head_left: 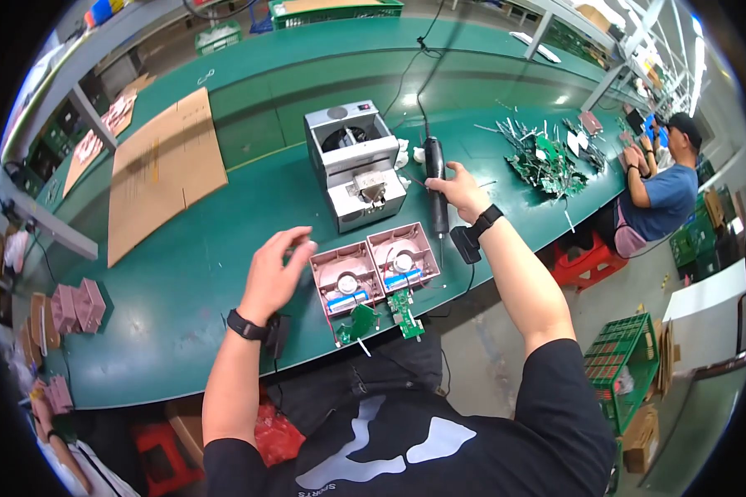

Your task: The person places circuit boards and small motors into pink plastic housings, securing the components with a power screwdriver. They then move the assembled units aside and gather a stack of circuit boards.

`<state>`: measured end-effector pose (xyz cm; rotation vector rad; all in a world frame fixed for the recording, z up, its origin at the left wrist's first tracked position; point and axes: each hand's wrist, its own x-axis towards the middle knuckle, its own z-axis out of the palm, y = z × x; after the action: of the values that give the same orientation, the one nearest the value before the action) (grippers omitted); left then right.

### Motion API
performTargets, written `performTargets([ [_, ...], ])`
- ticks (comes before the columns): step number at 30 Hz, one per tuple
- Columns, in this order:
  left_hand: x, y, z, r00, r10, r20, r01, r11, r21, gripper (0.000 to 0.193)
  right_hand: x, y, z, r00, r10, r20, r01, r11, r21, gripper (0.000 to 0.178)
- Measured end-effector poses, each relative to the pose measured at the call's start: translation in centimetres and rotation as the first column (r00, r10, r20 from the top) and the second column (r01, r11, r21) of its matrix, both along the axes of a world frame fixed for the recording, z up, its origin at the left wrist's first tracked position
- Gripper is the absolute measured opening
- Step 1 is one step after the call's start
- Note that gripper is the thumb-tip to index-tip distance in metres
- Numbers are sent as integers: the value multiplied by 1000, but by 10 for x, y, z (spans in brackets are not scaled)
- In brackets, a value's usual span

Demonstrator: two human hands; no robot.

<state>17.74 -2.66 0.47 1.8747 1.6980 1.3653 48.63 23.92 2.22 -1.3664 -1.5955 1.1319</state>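
Note:
My left hand (275, 273) hovers left of two pink plastic housings, its fingers loosely curved and apart, holding nothing. Each open housing, the left one (326, 273) and the right one (425, 240), contains a round speaker-like part and a blue cylindrical cell. Green circuit boards (404, 313) hang by wires at their near edge. My right hand (464, 192) is at a black electric screwdriver (435, 157), thumb over its body and index finger apart from the thumb; the other fingers are partly hidden. The screwdriver's bit points toward me.
A grey metal machine (352, 166) stands behind the housings. Circuit boards with wires (547, 161) are heaped at the right, near a seated co-worker (667, 182). Flat cardboard (166, 174) and several pink housings (79, 306) lie at the left. The screwdriver's cord (420, 91) runs upward.

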Motion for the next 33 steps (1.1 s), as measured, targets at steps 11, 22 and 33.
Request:
performTargets([
  [11,-90,6,-53,469,26,883,112,990,-89,52,-57,-172,51,746,40,665,-480,724,495,29],
  [22,-82,3,-44,429,77,900,-52,997,-61,52,-83,-203,8,492,-155,856,-630,615,474,34],
  [33,-103,-2,-64,443,361,821,-531,843,-84,48,-116,-249,56,503,132,854,-755,548,360,27],
])
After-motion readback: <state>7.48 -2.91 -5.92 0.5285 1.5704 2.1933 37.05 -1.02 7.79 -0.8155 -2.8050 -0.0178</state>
